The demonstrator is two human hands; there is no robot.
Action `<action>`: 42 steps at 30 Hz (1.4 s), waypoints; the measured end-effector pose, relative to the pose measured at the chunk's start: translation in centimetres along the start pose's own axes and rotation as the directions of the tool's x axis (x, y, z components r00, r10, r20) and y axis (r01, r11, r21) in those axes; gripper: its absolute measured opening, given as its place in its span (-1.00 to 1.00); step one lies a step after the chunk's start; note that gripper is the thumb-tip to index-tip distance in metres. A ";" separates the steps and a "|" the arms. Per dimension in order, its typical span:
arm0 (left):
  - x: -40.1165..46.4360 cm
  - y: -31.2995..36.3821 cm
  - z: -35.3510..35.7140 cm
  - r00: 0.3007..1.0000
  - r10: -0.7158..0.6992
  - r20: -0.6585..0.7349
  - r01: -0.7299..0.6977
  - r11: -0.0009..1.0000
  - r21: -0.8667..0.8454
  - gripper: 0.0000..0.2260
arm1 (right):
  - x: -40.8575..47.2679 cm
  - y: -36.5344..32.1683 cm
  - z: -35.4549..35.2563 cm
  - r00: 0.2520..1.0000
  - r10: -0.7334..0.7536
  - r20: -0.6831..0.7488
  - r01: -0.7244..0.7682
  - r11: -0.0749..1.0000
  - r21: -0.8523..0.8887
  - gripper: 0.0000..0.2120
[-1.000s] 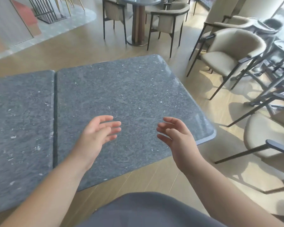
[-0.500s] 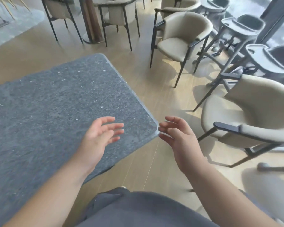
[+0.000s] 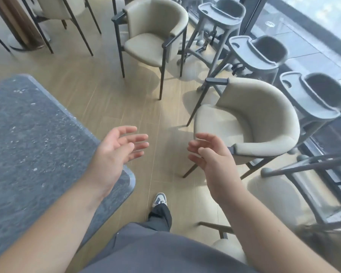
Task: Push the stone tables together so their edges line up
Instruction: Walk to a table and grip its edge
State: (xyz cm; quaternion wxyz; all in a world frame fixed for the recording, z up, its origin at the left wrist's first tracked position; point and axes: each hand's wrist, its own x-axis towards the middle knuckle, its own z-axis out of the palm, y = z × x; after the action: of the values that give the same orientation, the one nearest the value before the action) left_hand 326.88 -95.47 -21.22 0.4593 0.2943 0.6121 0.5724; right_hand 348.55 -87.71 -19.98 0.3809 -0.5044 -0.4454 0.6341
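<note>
A grey speckled stone table (image 3: 32, 138) fills the left side of the view, its rounded near-right corner showing. The second stone table lies outside the frame. My left hand (image 3: 116, 152) hovers above that corner with relaxed, spread fingers and holds nothing. My right hand (image 3: 209, 154) floats over the wooden floor to the right of the table, fingers loosely bent, also empty. Neither hand touches the table.
A beige armchair (image 3: 248, 127) stands just right of my right hand, another beige armchair (image 3: 152, 38) further back. Grey high chairs (image 3: 264, 54) line the window on the right. My shoe (image 3: 159, 200) is on the wooden floor beside the table corner.
The view has swung right: the seam between the two tables and the left table have left the frame, and my hands, still empty, have passed beyond the table's right edge.
</note>
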 end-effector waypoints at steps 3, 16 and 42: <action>5.9 -0.1 2.5 0.998 -0.032 0.051 0.031 0.999 0.023 -0.68 | 5.2 -1.6 -1.1 0.999 0.009 -0.041 -0.011 0.999 -0.041 -0.61; 24.8 2.8 10.4 0.978 -0.058 0.198 0.053 0.998 0.030 -0.67 | 21.1 -8.9 -4.8 0.985 -0.002 -0.174 -0.011 0.997 -0.073 -0.60; 47.8 12.3 -7.3 0.879 0.134 -0.457 -0.201 0.975 -0.099 -0.66 | 53.3 -18.0 25.2 0.855 -0.033 0.518 0.111 0.986 -0.121 -0.61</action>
State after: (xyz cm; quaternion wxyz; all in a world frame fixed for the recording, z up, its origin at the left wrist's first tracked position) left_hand 298.89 -54.17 -20.58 0.2749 0.1729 0.6306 0.7049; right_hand 313.79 -36.89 -16.53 0.2337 -0.3264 -0.5946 0.6966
